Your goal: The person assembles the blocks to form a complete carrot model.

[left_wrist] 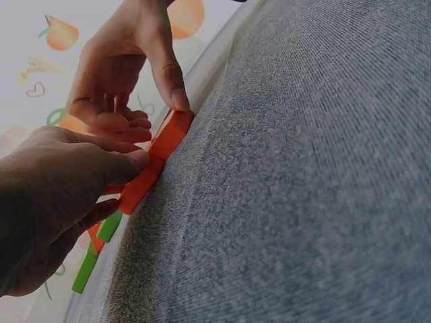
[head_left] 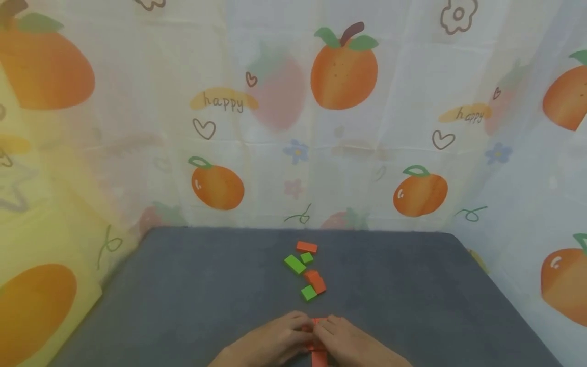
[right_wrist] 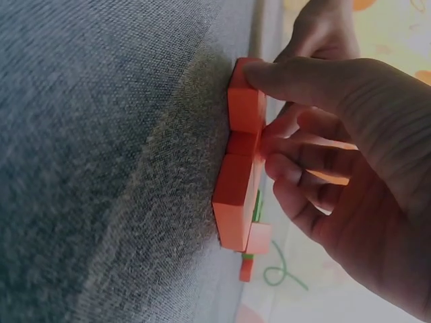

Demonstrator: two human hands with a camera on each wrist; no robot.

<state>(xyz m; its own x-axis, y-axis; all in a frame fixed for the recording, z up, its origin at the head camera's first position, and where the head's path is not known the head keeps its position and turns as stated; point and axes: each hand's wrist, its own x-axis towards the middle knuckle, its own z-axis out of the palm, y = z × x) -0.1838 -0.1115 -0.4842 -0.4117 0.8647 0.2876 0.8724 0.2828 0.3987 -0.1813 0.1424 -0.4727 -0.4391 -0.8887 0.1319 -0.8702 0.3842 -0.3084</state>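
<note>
Several red-orange blocks [head_left: 319, 359] lie together on the grey tabletop close to the person, with both hands around them. My left hand [head_left: 274, 337] comes in from the left; its thumb and fingers pinch a red-orange block [left_wrist: 140, 190] in the left wrist view. From the other side, my right hand [head_left: 355, 342] has its thumb on the end of an adjoining block [right_wrist: 246, 101], and its fingers curl at the far side. Another red-orange block [right_wrist: 234, 195] sits nearer the camera in the right wrist view. Fingers partly hide the blocks in the head view.
Farther back lie loose blocks: a green rectangular one [head_left: 295, 264], two small green ones [head_left: 307, 258] [head_left: 309, 293], an orange angled piece [head_left: 315, 281] and an orange bar [head_left: 307, 247]. A fruit-printed curtain [head_left: 275, 153] encloses the table [head_left: 206, 285] at the back and sides.
</note>
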